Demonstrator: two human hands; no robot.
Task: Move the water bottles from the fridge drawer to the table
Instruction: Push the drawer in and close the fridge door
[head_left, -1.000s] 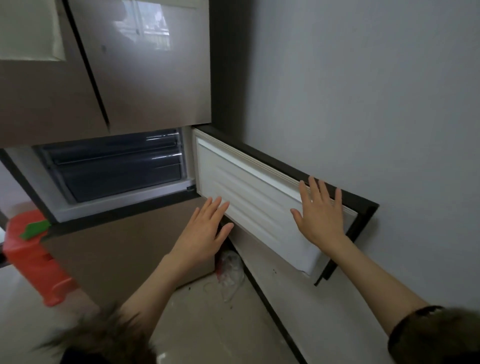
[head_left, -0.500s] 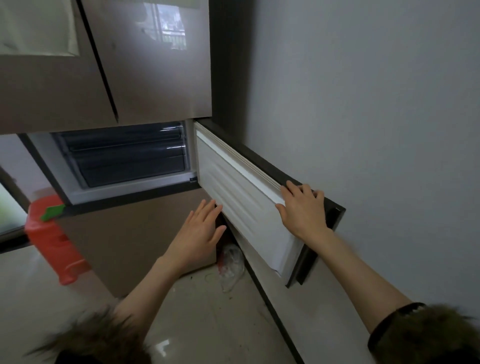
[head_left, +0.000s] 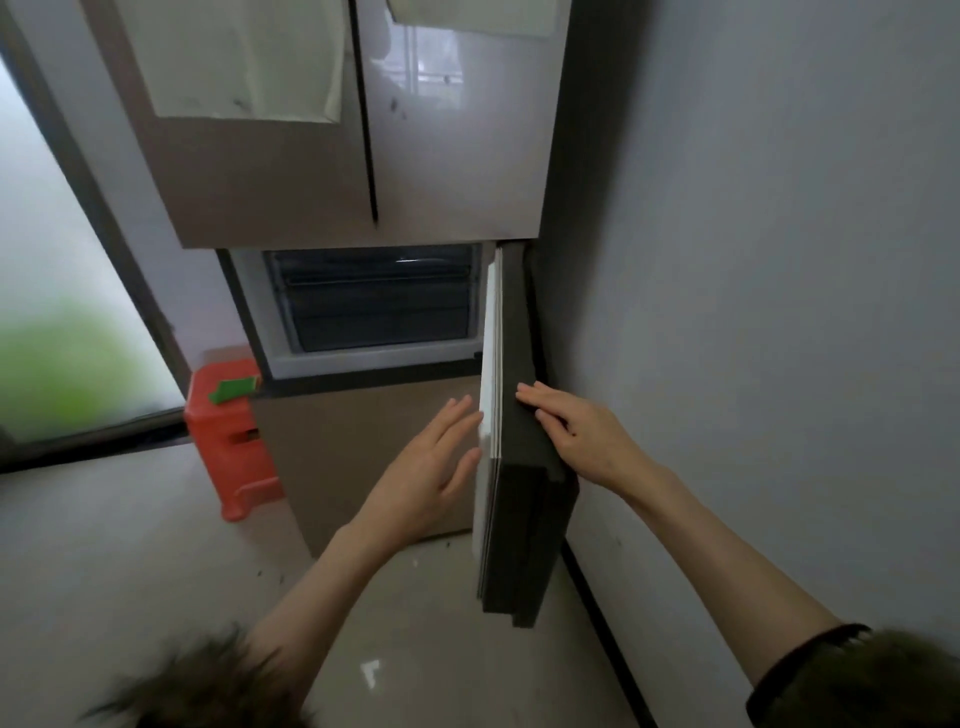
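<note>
Fridge door (head_left: 524, 499) — right hand (head_left: 582, 436) flat on it, no writing legible.

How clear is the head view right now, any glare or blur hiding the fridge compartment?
Head view: window glare on the upper fridge doors; dark compartment shows only shelf highlights, no bottles discernible; fur cuffs at the bottom edge are blurred; both hands and the open door stay fairly sharp; wide-angle lens bends straight edges.
</note>
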